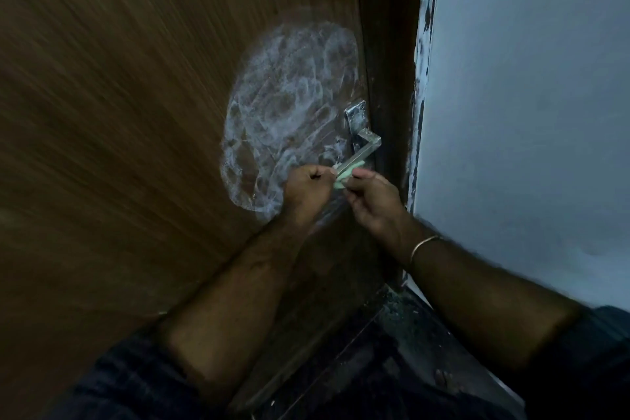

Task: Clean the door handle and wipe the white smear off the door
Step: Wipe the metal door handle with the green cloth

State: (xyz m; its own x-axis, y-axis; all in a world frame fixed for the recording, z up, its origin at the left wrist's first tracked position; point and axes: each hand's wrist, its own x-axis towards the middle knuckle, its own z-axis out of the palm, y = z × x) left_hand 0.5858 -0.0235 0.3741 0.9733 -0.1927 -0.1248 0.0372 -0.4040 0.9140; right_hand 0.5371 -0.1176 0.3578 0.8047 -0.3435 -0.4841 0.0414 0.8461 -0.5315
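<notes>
A brown wooden door carries a large oval white smear just left of the metal lever handle. Both hands meet at the free end of the lever. My left hand is closed in a fist at the lever's tip, its thumb against the metal. My right hand pinches a small pale green cloth that sits under and against the lever's end. A thin bangle circles my right wrist. The handle's metal plate shows white streaks.
The dark door frame runs down the right of the door, with a pale blue-grey wall beyond it, its edge chipped. Dark floor lies below. The scene is dim.
</notes>
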